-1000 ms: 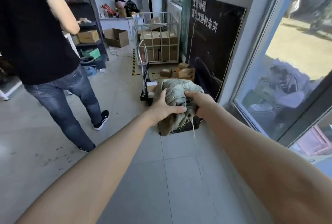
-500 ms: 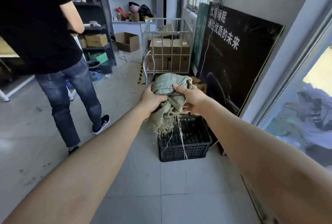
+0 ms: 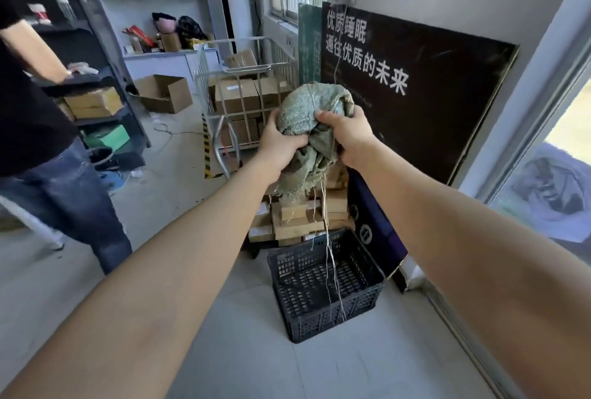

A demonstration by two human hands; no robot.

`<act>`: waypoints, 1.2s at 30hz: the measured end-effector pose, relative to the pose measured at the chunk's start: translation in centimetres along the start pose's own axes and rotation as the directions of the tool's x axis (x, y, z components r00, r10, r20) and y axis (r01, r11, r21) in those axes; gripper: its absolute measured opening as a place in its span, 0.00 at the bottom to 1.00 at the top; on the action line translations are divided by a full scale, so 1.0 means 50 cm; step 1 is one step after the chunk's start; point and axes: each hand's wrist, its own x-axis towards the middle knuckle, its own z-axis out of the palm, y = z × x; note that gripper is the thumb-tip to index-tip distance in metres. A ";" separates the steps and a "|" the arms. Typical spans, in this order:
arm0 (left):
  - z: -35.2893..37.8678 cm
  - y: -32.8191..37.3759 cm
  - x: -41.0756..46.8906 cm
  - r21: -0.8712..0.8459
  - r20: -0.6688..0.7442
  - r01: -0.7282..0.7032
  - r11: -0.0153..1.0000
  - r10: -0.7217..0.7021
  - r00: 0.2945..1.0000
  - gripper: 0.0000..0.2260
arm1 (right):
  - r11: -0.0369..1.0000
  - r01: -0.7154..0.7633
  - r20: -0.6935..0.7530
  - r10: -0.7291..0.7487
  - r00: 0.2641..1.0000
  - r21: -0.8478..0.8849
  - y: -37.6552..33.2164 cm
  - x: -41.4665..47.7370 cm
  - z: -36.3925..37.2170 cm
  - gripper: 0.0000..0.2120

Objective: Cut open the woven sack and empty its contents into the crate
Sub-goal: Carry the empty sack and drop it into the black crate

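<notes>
The woven sack (image 3: pixel 315 111), crumpled with its frayed end down, hangs over the black crate (image 3: pixel 332 318). The left hand (image 3: pixel 281 146) and right hand (image 3: pixel 348 133) each have a grip clenched on its cloth. Threads (image 3: pixel 331 270) trail into the crate, apparently bare; emptying looks unfinished.

The scene is viewed from one wide-angle camera worn on the head, aimed forward and down, with the crate (image 3: pixel 332 318) on the floor (image 3: pixel 240 354) taken in near, low in the middle.
</notes>
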 end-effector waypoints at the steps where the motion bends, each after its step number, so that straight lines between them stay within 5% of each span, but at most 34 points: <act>1: 0.005 0.002 0.033 -0.011 0.022 -0.004 1.000 0.004 1.000 0.33 | 1.000 0.016 -0.024 -0.016 1.000 0.007 -0.004 0.028 0.004 0.23; 13: 0.130 0.033 0.424 -0.086 0.066 -0.115 0.990 0.121 0.990 0.35 | 0.981 0.192 -0.108 -0.187 0.976 0.034 -0.076 0.403 -0.002 0.20; 21: 0.215 -0.011 0.625 -0.137 0.320 -0.081 0.987 0.122 0.940 0.36 | 0.979 0.206 -0.297 -0.196 0.935 0.003 -0.057 0.571 -0.045 0.20; 25: 0.252 -0.068 0.718 -0.137 0.573 -0.011 0.991 0.089 0.815 0.37 | 0.982 0.187 -0.466 -0.179 0.866 -0.029 -0.004 0.623 -0.071 0.20; 31: 0.304 -0.179 0.812 0.042 0.844 0.112 0.993 -0.095 0.528 0.36 | 0.990 0.123 -0.713 -0.039 0.700 0.066 0.136 0.645 -0.101 0.21; 36: 0.344 -0.295 0.811 0.188 0.924 -0.070 0.980 -0.152 0.351 0.37 | 0.993 0.021 -0.826 0.084 0.557 0.115 0.275 0.600 -0.138 0.24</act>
